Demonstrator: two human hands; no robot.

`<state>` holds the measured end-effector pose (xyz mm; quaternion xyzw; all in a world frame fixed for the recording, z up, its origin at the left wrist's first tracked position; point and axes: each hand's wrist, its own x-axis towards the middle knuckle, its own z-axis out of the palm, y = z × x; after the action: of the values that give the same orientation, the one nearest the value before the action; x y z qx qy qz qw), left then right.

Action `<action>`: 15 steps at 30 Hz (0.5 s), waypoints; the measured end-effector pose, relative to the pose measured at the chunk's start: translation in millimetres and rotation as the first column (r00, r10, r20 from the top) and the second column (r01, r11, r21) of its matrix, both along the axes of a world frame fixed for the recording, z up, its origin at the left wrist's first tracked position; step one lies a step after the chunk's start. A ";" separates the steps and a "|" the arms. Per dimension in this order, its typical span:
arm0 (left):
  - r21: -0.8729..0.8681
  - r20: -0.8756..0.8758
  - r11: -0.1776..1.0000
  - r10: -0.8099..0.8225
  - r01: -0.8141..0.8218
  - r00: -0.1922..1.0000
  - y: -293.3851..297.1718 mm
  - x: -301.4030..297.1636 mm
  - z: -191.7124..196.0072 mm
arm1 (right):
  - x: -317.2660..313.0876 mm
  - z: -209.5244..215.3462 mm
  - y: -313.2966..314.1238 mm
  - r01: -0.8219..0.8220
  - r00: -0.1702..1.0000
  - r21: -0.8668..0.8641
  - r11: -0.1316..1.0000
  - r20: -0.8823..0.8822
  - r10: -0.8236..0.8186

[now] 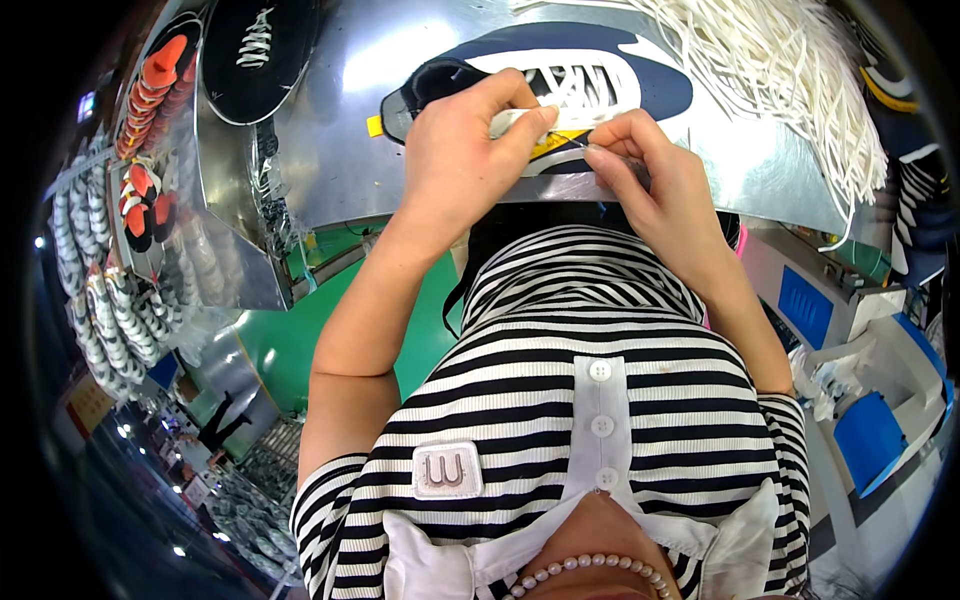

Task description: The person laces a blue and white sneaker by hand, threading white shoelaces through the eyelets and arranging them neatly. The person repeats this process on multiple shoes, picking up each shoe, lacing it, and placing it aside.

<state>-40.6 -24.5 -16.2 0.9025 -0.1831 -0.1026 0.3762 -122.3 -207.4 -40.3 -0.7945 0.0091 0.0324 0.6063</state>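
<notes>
A navy, white and yellow shoe upper [655,85] lies on its side on the metal table, with white lace [578,88] crossing its front. My left hand [465,150] is over its near side, thumb and forefinger pinched on the white edge of the upper. To the right of it, my right hand [650,175] pinches a thin dark strand or fine tool [570,138] that runs toward my left thumb. Its exact kind is too small to tell. The fingers of my left hand hide part of the shoe's opening.
A heap of white laces [770,90] spreads over the table's right side. At the left edge lies a black upper with white lacing [255,60]. Beyond it are orange-and-black uppers [155,95] and hanging bundles of uppers [115,310]. Grey-and-blue equipment [865,440] stands at the right.
</notes>
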 end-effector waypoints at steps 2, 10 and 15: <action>0.003 -0.039 1.000 0.016 -0.016 0.999 -1.1 0.7 -0.9 | 0.4 -2.1 0.9 0.026 0.999 0.004 1.000 0.023 -0.026; 0.042 0.025 0.997 0.059 -0.060 0.998 -5.0 -1.9 -2.9 | 4.1 -0.1 1.2 0.030 0.999 -0.004 1.000 0.030 -0.030; 0.036 0.039 0.999 -0.018 0.017 0.999 -2.3 -2.8 1.3 | 6.8 -2.6 3.8 0.081 0.996 -0.057 0.995 0.053 -0.078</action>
<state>-43.4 -26.8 -14.8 0.9092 -0.1966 -0.0913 0.3555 -115.5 -203.6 -43.0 -0.8118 0.0264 -0.0122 0.5832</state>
